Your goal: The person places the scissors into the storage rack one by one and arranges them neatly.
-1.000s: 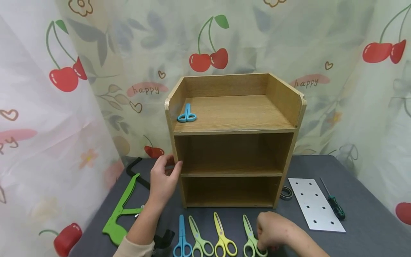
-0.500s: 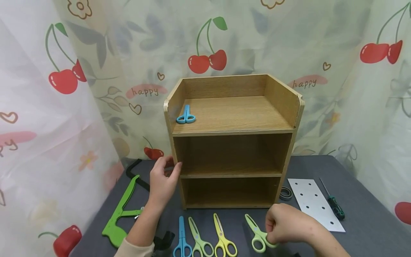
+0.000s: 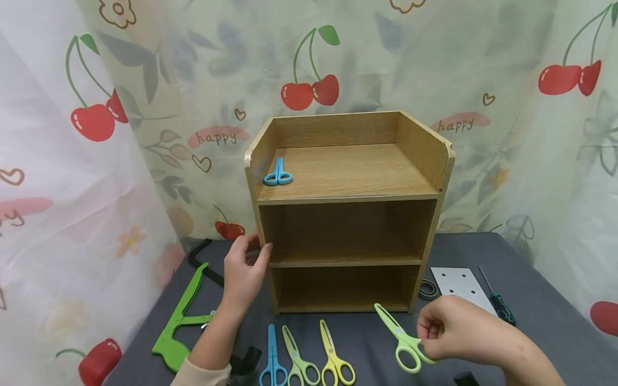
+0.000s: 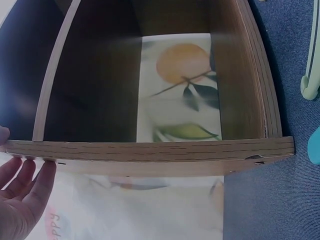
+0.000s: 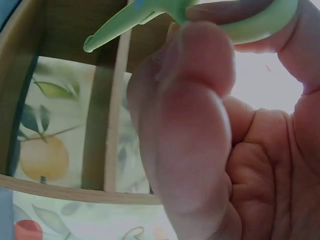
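Note:
My right hand (image 3: 461,329) pinches a pair of light green scissors (image 3: 393,324) by one handle loop, blades pointing up and left, in front of the wooden shelf (image 3: 354,201). In the right wrist view the green scissors (image 5: 120,27) stick out past the fingers. My left hand (image 3: 243,276) holds the shelf's left side panel around mid-height, thumb at the front edge. The left wrist view shows its fingers (image 4: 42,187) against the panel's outer face. Small blue scissors (image 3: 278,174) lie on the top shelf, at the left; the two lower compartments hold nothing.
Blue scissors (image 3: 272,356), green scissors (image 3: 300,362) and yellow scissors (image 3: 333,359) lie in a row before the shelf. A green-handled saw (image 3: 181,321) lies left. A tape roll (image 3: 428,290), a perforated white board (image 3: 458,281) and a screwdriver (image 3: 502,308) lie right.
My right hand has taken the rightmost green scissors from the row and carried them up and to the right, tilting them. The left hand stays on the shelf's side.

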Demonstrator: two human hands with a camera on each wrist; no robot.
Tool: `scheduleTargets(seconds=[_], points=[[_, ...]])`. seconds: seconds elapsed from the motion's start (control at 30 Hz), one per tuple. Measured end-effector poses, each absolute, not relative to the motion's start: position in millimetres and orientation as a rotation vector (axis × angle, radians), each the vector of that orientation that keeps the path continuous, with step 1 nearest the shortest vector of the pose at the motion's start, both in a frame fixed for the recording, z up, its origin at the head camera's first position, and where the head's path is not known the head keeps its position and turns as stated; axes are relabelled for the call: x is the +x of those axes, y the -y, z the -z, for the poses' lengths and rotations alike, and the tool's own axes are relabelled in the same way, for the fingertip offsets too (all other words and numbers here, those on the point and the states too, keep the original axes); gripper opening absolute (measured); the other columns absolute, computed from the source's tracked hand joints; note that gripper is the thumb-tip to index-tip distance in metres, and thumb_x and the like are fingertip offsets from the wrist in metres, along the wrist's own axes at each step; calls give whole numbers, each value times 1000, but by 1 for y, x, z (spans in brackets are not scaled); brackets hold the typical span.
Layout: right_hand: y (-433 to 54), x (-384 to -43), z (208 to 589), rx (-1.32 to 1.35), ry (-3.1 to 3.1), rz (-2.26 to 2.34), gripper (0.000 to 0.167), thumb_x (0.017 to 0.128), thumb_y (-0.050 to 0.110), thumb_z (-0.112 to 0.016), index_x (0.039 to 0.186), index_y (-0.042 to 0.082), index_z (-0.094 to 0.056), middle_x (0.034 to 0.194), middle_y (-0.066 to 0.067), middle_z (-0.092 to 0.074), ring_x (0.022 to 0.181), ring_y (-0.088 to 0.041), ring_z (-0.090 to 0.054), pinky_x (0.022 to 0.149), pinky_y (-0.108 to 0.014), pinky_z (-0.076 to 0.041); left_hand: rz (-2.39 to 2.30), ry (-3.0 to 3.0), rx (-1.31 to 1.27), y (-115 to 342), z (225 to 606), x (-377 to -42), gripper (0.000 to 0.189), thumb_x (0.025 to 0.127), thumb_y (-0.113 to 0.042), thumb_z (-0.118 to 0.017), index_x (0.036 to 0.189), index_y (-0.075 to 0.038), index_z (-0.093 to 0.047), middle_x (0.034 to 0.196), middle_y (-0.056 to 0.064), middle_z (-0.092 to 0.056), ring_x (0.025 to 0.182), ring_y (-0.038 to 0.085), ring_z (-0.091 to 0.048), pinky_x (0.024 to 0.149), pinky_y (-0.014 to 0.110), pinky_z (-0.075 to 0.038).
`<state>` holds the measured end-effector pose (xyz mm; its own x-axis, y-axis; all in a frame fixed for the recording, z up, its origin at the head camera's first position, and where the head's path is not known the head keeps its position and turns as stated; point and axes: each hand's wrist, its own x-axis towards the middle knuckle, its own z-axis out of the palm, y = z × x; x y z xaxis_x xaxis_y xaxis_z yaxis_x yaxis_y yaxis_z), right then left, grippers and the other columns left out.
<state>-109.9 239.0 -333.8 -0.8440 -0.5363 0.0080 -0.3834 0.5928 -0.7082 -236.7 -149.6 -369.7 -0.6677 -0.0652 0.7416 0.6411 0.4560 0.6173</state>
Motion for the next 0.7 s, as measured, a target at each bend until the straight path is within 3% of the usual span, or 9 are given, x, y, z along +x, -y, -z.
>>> scheduleTargets(seconds=[0.3, 0.43, 0.7], points=[[-253, -90, 320, -779, -2623, 1200, 21, 79, -2, -73, 81, 18, -67, 64, 14, -56, 60, -2, -53, 54, -24, -47, 1242, 1990, -484, 150, 371, -237, 26, 93, -11, -77, 115, 0, -69, 105, 11, -66, 96, 23, -67, 77, 44, -61], [-260, -80, 315, -781, -2662, 1209, 19, 85, 2, -75, 84, 20, -68, 66, 14, -60, 60, -4, -57, 54, -25, -46, 1233, 1989, -481, 151, 371, -237, 25, 94, -11, -77, 115, 0, -69, 105, 10, -66, 97, 22, -67, 76, 42, -61], [-273, -68, 312, -922, -2801, 1278, 31, 86, -7, -74, 88, 23, -68, 70, 12, -65, 59, -9, -62, 52, -25, -49, 1234, 1981, -490, 149, 371, -238, 24, 94, -10, -77, 114, 0, -69, 104, 11, -66, 96, 23, -67, 76, 38, -61]])
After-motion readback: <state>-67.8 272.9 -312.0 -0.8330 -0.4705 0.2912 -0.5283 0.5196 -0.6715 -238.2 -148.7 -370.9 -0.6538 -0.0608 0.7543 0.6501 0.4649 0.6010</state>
